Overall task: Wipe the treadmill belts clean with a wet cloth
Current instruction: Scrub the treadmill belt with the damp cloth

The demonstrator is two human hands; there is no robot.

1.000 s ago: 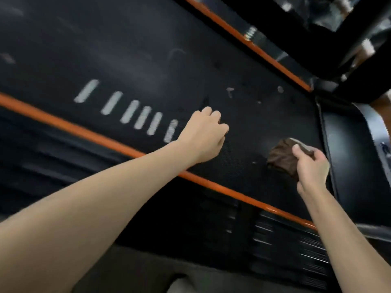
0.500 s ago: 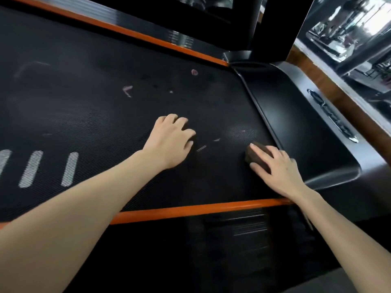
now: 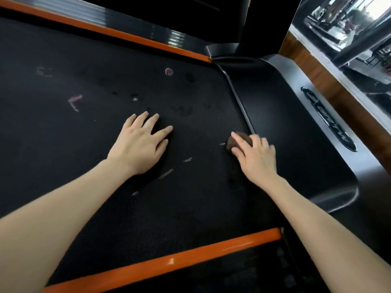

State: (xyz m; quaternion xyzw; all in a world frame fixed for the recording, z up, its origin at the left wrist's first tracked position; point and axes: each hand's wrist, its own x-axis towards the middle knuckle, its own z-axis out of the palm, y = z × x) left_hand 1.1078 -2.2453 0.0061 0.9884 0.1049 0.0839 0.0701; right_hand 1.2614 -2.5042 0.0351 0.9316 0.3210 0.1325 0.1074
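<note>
Right hand (image 3: 255,154) presses brown cloth (image 3: 240,140) onto belt (image 3: 63,144) near motor cover (image 3: 296,134). Left hand (image 3: 140,144) flat, empty, bracing. Grip seems loose. Best: firm overlapping strokes toward pale marks (image 3: 74,102).

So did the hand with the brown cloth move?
Cannot tell for sure. The camera swung a lot, but the right hand and brown cloth sit beside the belt's edge at the black motor cover, much as half a second ago.

Black textured belt (image 3: 63,144) under me, pale smudges scattered on it; my left hand (image 3: 139,144) flat, my right hand (image 3: 256,159) pressing brown cloth (image 3: 239,140) near belt's end.
</note>
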